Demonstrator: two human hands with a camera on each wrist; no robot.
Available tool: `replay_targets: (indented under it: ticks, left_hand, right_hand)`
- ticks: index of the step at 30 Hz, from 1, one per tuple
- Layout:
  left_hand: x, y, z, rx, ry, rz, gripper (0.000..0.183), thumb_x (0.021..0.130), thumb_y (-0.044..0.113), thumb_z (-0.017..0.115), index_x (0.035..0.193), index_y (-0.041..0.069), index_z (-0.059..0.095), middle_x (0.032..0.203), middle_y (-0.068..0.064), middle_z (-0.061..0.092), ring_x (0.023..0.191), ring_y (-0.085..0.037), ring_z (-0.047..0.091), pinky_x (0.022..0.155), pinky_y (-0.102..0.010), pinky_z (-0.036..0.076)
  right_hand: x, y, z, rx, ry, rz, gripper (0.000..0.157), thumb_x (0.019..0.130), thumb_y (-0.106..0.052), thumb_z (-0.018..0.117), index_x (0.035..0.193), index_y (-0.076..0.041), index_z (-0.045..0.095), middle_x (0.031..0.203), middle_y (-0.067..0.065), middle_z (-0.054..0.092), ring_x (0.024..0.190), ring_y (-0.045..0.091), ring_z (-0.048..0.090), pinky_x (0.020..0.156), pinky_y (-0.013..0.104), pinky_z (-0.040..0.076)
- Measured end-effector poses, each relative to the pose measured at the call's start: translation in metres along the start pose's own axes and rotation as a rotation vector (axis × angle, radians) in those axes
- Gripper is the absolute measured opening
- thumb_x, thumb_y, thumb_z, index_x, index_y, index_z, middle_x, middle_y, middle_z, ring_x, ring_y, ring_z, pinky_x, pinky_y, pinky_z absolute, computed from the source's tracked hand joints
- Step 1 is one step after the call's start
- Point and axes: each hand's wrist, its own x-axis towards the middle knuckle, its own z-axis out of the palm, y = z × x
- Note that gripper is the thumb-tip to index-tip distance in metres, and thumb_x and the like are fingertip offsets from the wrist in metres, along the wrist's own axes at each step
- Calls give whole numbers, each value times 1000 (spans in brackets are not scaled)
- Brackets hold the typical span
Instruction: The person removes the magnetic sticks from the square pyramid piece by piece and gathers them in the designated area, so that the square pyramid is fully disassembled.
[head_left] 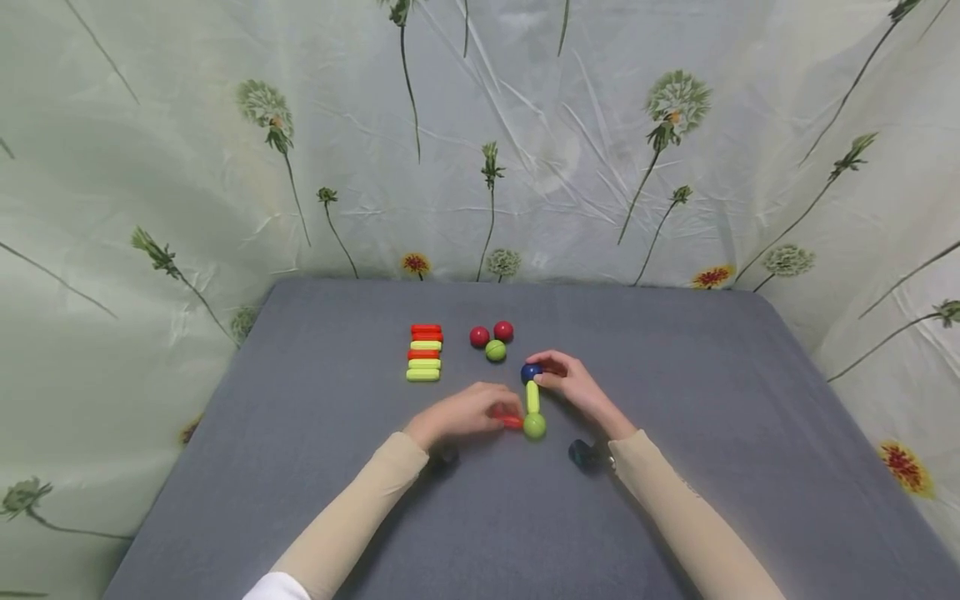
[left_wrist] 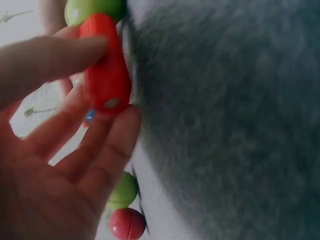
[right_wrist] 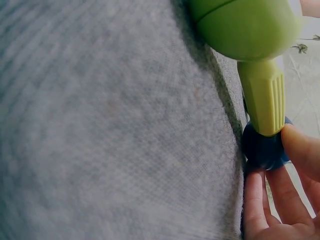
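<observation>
My right hand (head_left: 573, 387) pinches a blue ball (head_left: 530, 372) between thumb and fingers. A yellow-green rod (head_left: 532, 397) runs from that ball to a green ball (head_left: 535, 426) nearer me. From the left, my left hand (head_left: 471, 410) grips a red rod (head_left: 510, 421) whose far end meets the green ball. In the left wrist view, thumb and fingers lie along the red rod (left_wrist: 107, 72), its near end showing a pale round spot. The right wrist view shows the yellow-green rod (right_wrist: 262, 97) joining the green ball (right_wrist: 245, 30) to the blue ball (right_wrist: 265, 150).
Several red and yellow-green rods (head_left: 424, 355) lie in a stacked column on the grey table (head_left: 337, 500), left of the hands. Behind the hands sit two red balls (head_left: 479, 337) and another green ball (head_left: 496, 351). A flower-patterned curtain (head_left: 375, 192) surrounds the table's back and sides.
</observation>
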Motion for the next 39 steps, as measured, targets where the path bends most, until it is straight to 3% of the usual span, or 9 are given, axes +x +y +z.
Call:
replay_targets:
  ticks: [5, 10, 16, 22, 29, 32, 34, 36, 39]
  left_hand:
    - [2, 3, 2, 138, 29, 11, 24, 86, 5, 68, 107, 15, 70, 97, 5, 62, 89, -9, 55, 84, -24, 46]
    - [-8, -1, -3, 82, 135, 5, 21, 87, 3, 67, 105, 13, 70, 96, 5, 65, 88, -9, 57, 83, -26, 47]
    - [-43, -23, -20, 108, 382, -160, 20, 79, -5, 73, 90, 11, 67, 86, 3, 64, 82, -13, 57, 78, -33, 49]
    - [-71, -42, -28, 198, 501, -255, 22, 74, -9, 75, 86, 6, 66, 86, -3, 62, 83, -21, 57, 76, -37, 50]
    - [-75, -45, -31, 265, 530, -306, 22, 73, -7, 78, 87, 7, 67, 91, -4, 58, 85, -23, 53, 74, -37, 50]
    - [-72, -42, -31, 290, 541, -295, 22, 74, -5, 78, 87, 8, 66, 92, -4, 57, 86, -23, 52, 74, -37, 49]
    - [-68, -36, -30, 252, 536, -268, 21, 75, -3, 77, 90, 8, 66, 94, -5, 56, 88, -24, 52, 76, -38, 48]
    - [-60, -28, -27, 179, 502, -223, 21, 78, 0, 75, 95, 6, 66, 97, -6, 56, 92, -24, 53, 79, -39, 48]
    - [-44, -14, -20, 53, 372, -166, 25, 83, 8, 73, 106, 7, 64, 105, -4, 55, 98, -21, 54, 85, -38, 47]
  right_hand:
    - [0, 0, 0, 6, 6, 9, 28, 94, -5, 59, 122, 0, 59, 123, 17, 56, 110, 29, 53, 95, 41, 42]
    - [0, 1, -1, -2, 17, 10, 29, 93, -5, 59, 121, 2, 59, 122, 19, 56, 108, 29, 53, 93, 37, 43]
    - [-2, 2, -3, 19, 33, 23, 29, 92, 0, 60, 120, 7, 58, 122, 23, 57, 109, 32, 54, 87, 31, 44]
    - [-14, -21, -4, -11, 41, 35, 29, 91, 4, 58, 119, 13, 55, 120, 29, 56, 108, 36, 54, 83, 27, 44]
    - [-8, 2, -10, -38, 83, 25, 30, 89, -3, 65, 117, 5, 60, 116, 22, 60, 104, 30, 57, 83, 31, 45]
    - [-10, 2, -10, -82, 98, 21, 28, 89, -5, 66, 116, 3, 61, 115, 19, 61, 103, 29, 57, 85, 34, 45]
    - [-12, 0, -9, -114, 118, 38, 27, 89, -6, 67, 114, 1, 62, 112, 17, 61, 100, 27, 56, 85, 35, 45]
    - [-13, -1, -8, -162, 143, 55, 25, 88, -9, 69, 111, -1, 64, 107, 14, 62, 96, 25, 56, 82, 34, 45]
    - [-15, -4, -4, -226, 181, 90, 24, 86, -13, 71, 107, -4, 64, 100, 10, 62, 92, 23, 55, 79, 33, 43]
